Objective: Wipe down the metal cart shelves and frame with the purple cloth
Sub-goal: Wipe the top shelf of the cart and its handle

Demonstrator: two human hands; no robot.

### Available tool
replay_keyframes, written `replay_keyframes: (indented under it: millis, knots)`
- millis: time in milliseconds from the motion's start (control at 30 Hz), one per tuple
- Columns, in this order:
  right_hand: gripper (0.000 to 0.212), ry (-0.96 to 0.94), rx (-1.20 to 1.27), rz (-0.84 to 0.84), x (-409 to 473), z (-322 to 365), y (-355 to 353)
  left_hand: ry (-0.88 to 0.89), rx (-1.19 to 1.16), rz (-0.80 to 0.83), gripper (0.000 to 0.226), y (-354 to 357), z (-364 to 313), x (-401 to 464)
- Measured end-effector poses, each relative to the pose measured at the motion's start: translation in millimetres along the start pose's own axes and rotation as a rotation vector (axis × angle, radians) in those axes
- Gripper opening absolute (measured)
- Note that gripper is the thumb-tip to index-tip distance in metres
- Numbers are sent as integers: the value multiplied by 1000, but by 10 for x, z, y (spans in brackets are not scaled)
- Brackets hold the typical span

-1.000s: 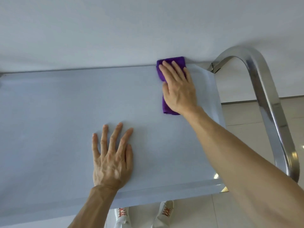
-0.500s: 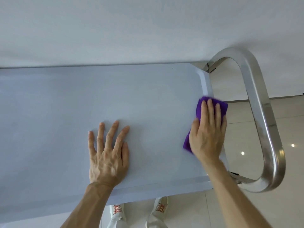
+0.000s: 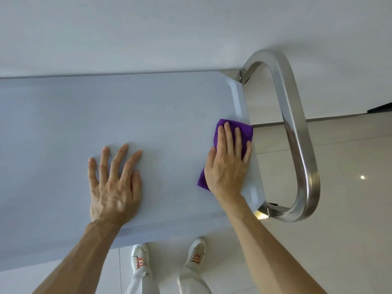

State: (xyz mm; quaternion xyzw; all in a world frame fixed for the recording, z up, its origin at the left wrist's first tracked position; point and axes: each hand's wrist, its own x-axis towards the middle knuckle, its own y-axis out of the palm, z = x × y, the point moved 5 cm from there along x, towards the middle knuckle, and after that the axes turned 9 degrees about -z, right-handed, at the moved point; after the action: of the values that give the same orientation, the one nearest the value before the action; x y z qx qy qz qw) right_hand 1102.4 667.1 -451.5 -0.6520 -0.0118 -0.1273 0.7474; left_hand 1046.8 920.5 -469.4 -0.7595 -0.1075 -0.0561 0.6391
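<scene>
Here the purple cloth (image 3: 244, 130), folded into a pad, is lying on the top shelf (image 3: 159, 115) of the metal cart, against the raised lip at the shelf's right end. The right hand (image 3: 228, 166) is pressing down on the cloth with straight fingers laid flat and close together; purple fabric is showing beyond the fingertips and beside the heel of the palm. The left hand (image 3: 114, 183) is resting palm down on the bare shelf surface, well apart from the cloth, with its fingers spread and holding nothing. Both forearms are reaching in from the lower edge of the view. Just beyond the shelf's right end, the polished tubular handle (image 3: 297, 132) of the cart frame is curving in a closed loop, joining the shelf corners at brackets. Below the near edge of the shelf, two white shoes (image 3: 140, 259) with orange laces are standing on a pale tiled floor (image 3: 350, 187). A white wall (image 3: 169, 28) is filling the far side.
</scene>
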Motion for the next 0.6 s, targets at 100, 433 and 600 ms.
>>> replay_keyframes:
  millis: [100,433,600]
  knots:
    - [57,-146,68,42,-549,136,-66,-15,0,0,47,-25,-29,3]
    - [59,-113,247,4,-1000,-710,-388,-59,-2,83,50,-12,-37,1]
    - [52,71,532,37,-928,-730,-669,-80,-1,125,50,-20,-51,11]
